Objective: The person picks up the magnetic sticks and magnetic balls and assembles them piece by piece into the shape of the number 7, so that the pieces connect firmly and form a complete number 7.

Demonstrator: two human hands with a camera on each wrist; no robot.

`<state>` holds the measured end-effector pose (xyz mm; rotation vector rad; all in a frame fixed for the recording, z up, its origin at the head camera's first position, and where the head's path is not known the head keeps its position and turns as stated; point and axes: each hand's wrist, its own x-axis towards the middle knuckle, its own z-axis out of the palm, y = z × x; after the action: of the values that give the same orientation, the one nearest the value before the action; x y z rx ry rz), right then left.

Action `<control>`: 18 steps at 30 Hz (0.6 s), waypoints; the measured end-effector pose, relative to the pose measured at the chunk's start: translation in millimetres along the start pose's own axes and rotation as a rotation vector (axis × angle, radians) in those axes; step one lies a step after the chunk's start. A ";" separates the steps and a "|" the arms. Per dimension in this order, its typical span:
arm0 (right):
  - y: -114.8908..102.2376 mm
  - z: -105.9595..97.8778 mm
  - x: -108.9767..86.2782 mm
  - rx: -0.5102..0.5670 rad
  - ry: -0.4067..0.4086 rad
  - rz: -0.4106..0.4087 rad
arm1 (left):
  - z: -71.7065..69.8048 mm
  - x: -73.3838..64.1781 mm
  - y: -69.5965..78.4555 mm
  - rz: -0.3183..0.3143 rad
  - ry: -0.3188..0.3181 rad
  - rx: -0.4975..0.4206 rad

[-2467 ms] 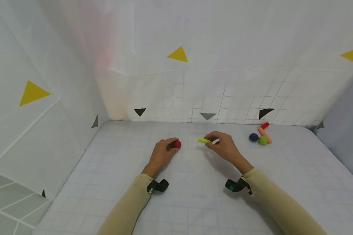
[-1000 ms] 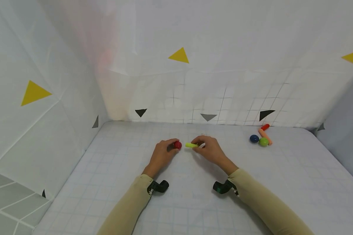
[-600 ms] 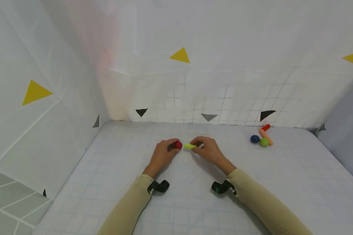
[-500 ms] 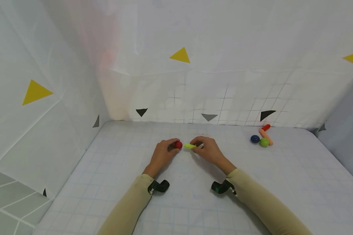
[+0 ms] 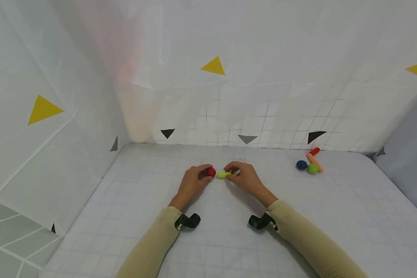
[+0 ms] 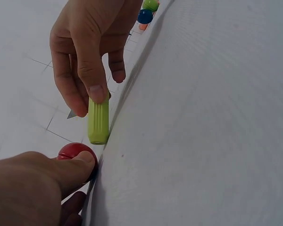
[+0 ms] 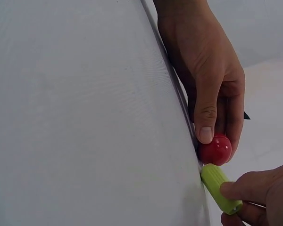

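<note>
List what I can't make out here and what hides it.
Left wrist: upper end of the yellow-green cylinder, behind the thumb of the right hand.
Right wrist: part of the red ball, behind the thumb of the left hand.
Left wrist: top of the green ball, cut off by the upper edge.

No readable text, brands or numbers from here. Faint mark (image 5: 242,159) on the tabletop (image 5: 212,247) just beyond the right hand's (image 5: 246,178) grip, too small to read. Farther past that grip, wall (image 5: 180,104) carries triangle signs (image 5: 213,66), yellow, black, grey.
</note>
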<state>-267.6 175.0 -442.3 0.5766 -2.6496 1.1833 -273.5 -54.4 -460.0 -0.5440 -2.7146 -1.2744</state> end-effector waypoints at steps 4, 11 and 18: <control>0.0 0.9 -0.4 0.000 0.010 0.001 | 0.4 -0.5 -0.2 0.005 0.001 -0.010; -1.0 1.3 -0.4 0.022 0.020 0.020 | 1.4 -1.2 -1.4 0.021 0.004 -0.018; -3.2 0.4 1.4 0.020 0.008 0.035 | 0.0 0.5 -2.3 0.030 0.002 -0.010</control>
<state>-267.5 172.3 -439.9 0.5294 -2.6544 1.2206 -274.8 -55.6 -461.5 -0.5815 -2.6890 -1.2817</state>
